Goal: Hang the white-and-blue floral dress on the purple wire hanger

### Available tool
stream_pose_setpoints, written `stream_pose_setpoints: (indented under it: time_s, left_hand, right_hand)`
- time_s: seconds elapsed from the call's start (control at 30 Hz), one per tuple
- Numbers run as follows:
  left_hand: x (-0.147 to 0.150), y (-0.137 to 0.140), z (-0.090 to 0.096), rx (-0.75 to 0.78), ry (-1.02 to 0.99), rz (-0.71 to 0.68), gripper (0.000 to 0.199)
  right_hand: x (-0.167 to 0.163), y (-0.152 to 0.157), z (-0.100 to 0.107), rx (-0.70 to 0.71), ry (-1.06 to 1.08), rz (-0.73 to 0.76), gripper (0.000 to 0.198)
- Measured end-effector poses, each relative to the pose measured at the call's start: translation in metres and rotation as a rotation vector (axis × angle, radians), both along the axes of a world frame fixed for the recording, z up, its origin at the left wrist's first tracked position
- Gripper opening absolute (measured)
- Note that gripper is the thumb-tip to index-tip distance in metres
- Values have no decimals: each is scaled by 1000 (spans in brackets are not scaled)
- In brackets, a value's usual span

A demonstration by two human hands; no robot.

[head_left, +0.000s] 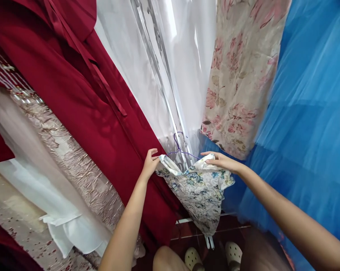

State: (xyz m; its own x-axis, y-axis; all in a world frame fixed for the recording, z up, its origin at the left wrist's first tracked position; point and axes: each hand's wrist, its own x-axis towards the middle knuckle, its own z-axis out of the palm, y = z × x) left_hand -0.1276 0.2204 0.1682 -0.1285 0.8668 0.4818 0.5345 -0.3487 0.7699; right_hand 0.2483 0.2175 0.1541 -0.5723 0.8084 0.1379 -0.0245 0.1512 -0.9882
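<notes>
A white dress with a blue and yellow floral print [199, 188] hangs on a thin purple hanger [178, 145] in the middle of the view. Its left shoulder edge is pinched in my left hand [151, 162]. My right hand [219, 161] grips the opposite shoulder, thumb below and fingers over the cloth. Between the two hands the neckline sags in a V. The hanger's hook stands up in front of white metal rack posts [170, 94]; whether it touches them I cannot tell.
Dark red gowns [102, 113] and a beaded pale gown [71, 150] hang on the left. White fabric [192, 75] is behind the posts. A pink-flowered beige dress [240, 86] and blue tulle [305, 131] hang on the right. Pale clogs [233, 253] are on the floor below.
</notes>
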Motion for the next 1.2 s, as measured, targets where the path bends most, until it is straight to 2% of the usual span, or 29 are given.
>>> stream_pose_setpoints:
  time_s: [0.1, 0.17, 0.3, 0.43, 0.57, 0.63, 0.7, 0.8, 0.87, 0.97, 1.03, 1.1, 1.2]
  left_hand:
    - [-2, -16, -14, -23, 37, 21, 29]
    - [1, -30, -20, -32, 82, -2, 25]
    - [14, -54, -20, 64, 217, 27, 24]
    - [21, -71, -14, 173, 341, 171, 20]
    - [18, -88, -19, 142, 418, 268, 16]
    - [14, -92, -28, 117, 414, 326, 16]
    - [11, -89, -40, 97, 358, 373, 22]
    - [13, -74, -57, 68, 271, 343, 30]
    - [21, -62, -64, 55, 251, 306, 28]
    - [34, -53, -70, 38, 212, 320, 32]
    - [40, -55, -74, 14, 183, 356, 31]
    - [42, -60, -80, -28, 156, 371, 28]
    - [46, -71, -92, -106, 122, 318, 22]
  right_hand:
    - [10, -14, -14, 191, -31, -83, 42]
    - [14, -24, -22, 274, -74, -120, 34]
    - [16, -35, -27, 310, -86, -313, 45]
    - [18, -33, -9, 316, -50, -405, 46]
    - [15, -36, 23, 213, 30, -457, 46]
    - [7, -50, 37, 164, 110, -427, 44]
    - [-3, -73, 46, 151, 170, -323, 40]
    - [-17, -102, 53, 190, 193, -167, 33]
    - [-22, -107, 56, 216, 206, -213, 35]
    - [-21, -90, 59, 185, 234, -376, 41]
    - [-16, -79, 61, 135, 251, -376, 44]
    - [-10, -80, 61, 106, 250, -245, 47]
    - [-3, -105, 57, 133, 138, 153, 68]
